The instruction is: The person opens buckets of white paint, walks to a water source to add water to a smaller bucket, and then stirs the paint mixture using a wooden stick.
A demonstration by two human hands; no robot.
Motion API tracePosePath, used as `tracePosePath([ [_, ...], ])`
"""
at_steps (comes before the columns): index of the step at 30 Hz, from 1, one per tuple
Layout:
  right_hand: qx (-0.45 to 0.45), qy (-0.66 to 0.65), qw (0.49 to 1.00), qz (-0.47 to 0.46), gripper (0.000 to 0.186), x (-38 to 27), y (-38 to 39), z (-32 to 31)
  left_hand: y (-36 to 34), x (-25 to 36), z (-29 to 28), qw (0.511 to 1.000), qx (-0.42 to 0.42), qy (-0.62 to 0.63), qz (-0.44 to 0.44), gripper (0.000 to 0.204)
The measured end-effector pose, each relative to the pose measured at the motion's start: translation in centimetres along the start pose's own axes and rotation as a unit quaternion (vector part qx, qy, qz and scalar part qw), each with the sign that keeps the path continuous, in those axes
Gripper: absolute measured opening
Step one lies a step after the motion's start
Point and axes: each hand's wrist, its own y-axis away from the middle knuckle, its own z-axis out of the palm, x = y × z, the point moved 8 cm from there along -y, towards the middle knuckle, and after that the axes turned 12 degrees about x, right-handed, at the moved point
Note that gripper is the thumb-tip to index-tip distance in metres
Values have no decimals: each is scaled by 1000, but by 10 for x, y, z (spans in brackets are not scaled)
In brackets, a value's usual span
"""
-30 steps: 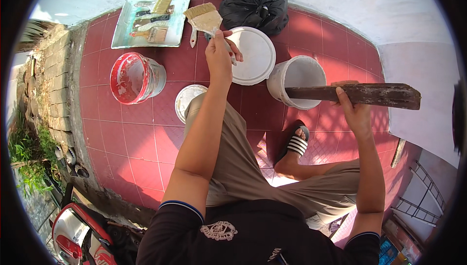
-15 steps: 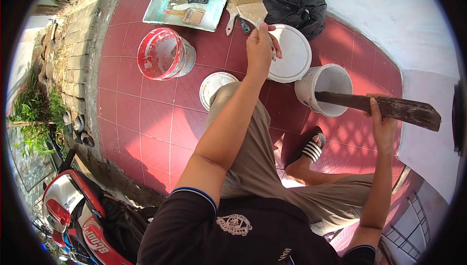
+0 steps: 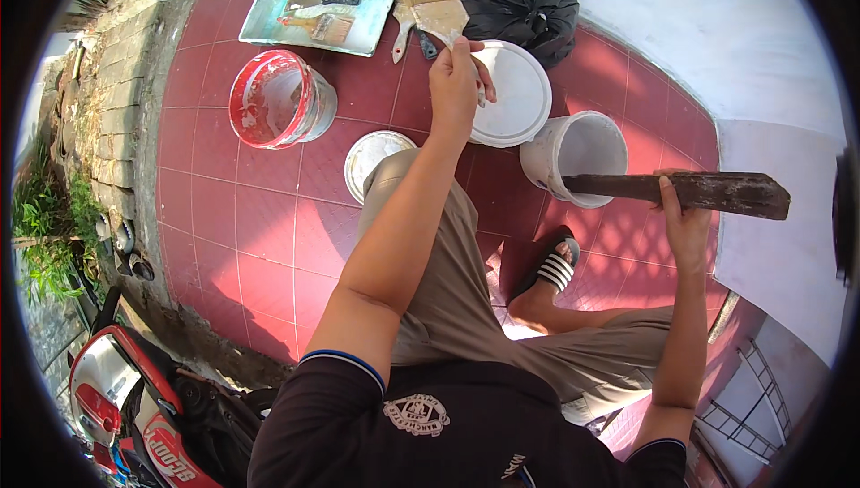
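Observation:
My left hand [image 3: 457,85] is closed round the handle of a wide paintbrush [image 3: 442,17], its pale bristles pointing away from me. Beneath and beside it lies another brush with a light handle [image 3: 400,40], partly hidden. My right hand [image 3: 684,219] grips a dark, worn wooden stick [image 3: 730,192]. The stick's far end reaches into a white bucket [image 3: 542,161] containing something whitish. Just beyond my left hand is a large round white lid [image 3: 520,98], partly covered by the fingers.
A pale tray [image 3: 260,22] holding several brushes and scrapers lies at the far left. Nearer stands a red-rimmed bucket [image 3: 318,112], and a smaller white lid [image 3: 376,148] by my knee. A black plastic bag [image 3: 524,18] sits against the white wall. A motorbike [image 3: 134,398] stands lower left.
The whole view has shifted slightly, so things appear farther left. The stick's outer end has tipped a little, lying more level in the picture. Both hands keep their holds.

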Motion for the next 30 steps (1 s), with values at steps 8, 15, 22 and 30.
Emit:
tracePosePath([
  [8, 12, -30, 998, -50, 15, -28, 1, 26, -3, -3, -7, 1000, 3, 4, -1, 40],
  [15, 2, 5, 1000, 7, 15, -4, -3, -2, -2, -6, -1, 1000, 6, 2, -6, 39],
  [22, 18, -87, 995, -41, 15, -24, -1, 20, -2, -9, -1, 1000, 9, 2, -8, 39],
  [30, -1, 15, 1000, -15, 16, -3, -7, 2, -1, -8, 2, 1000, 7, 15, -8, 38],
])
